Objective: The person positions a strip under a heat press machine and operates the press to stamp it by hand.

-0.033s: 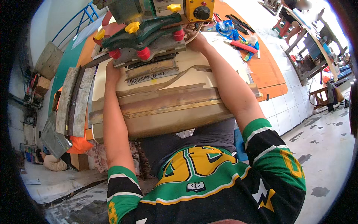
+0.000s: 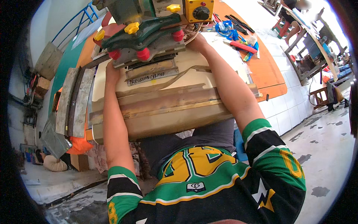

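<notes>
Orange tabletop [image 2: 266,71], blue tangled straps [image 2: 226,29] (beside red tool [image 2: 243,46]), wooden stool [image 2: 321,95]

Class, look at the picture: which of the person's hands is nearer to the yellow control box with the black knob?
Right. The right hand rests just below the yellow control box, nearly under it. The left hand lies far off to its left, beside the green clamp.

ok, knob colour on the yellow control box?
Black, on the yellow control box; head view shows it best.

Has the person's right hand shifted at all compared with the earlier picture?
No. The right hand sits in the same spot, just below the yellow control box, by the machine's red knob.
</notes>
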